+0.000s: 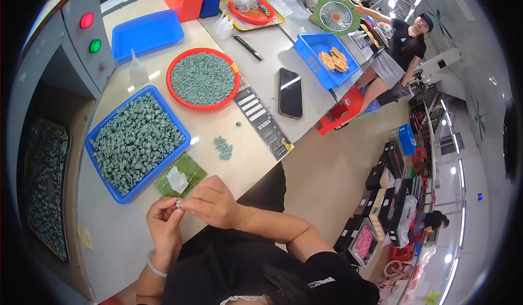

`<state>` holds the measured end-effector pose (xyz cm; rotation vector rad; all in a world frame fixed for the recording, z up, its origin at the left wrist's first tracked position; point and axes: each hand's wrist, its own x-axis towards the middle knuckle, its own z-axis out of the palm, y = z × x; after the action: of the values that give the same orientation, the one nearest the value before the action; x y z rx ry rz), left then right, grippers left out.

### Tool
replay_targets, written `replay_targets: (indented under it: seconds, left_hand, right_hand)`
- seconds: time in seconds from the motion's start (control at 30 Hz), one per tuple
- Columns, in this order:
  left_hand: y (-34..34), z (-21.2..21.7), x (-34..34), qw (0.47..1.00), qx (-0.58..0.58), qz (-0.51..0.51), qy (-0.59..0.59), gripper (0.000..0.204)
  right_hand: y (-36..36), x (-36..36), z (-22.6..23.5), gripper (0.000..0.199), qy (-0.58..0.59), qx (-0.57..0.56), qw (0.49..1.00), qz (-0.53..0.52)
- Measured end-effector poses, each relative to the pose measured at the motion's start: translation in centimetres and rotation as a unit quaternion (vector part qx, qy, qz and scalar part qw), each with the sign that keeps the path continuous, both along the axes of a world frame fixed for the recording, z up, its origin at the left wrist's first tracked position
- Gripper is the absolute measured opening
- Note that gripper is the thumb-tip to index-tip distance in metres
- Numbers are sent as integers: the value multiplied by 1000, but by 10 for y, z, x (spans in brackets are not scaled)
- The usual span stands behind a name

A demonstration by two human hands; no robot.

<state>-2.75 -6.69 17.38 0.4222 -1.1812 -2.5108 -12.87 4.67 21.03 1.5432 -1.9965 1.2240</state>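
Note:
Close in front of my body, the fingertips of my left hand (165, 220) and my right hand (215, 202) meet around a small pale grey-green piece (178, 204). Both hands are closed in a pinch; the piece is too small to tell its exact kind. Just beyond them lies a green mat (192, 170) with a crumpled whitish clear scrap (177, 180) on it. A blue tray (188, 136) heaped with chunky grey-green pieces (133, 139) stands to the left. A little pile of smaller grey-green pieces (222, 148) rests on the table to the right.
Farther back are a red round tray (170, 89) of small green bits, a squeeze bottle (138, 71), a phone (290, 93) and a green fan (335, 14). A machine cabinet (81, 38) borders the left side. Another person (407, 49) stands beyond the table's right edge.

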Motion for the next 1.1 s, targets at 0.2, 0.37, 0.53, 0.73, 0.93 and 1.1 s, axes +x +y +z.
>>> replay_targets:
  seconds: [0.2,0.37,0.53,0.73,0.93,1.1]
  left_hand:
    - [9,1,-7,1000,-3,16,-3,24]
    - [9,3,-8,1000,-1,9,-4,24]
    - [5,0,2,1000,-1,19,-11,23]
    - [-1,-5,2,999,-25,3,-45,22]
    - [-12,-7,2,1000,8,-17,-5,21]
    - [-14,-7,5,1000,3,-15,8,20]
  right_hand:
    - [8,-1,-3,20,-39,16,999,-27]
    - [9,0,-7,19,-57,13,998,-24]
    - [4,4,-10,20,-56,9,998,-7]
    - [2,4,-22,21,-12,29,999,-9]
    - [-8,3,-25,21,-25,35,999,-2]
    - [-12,4,-21,21,4,37,999,3]
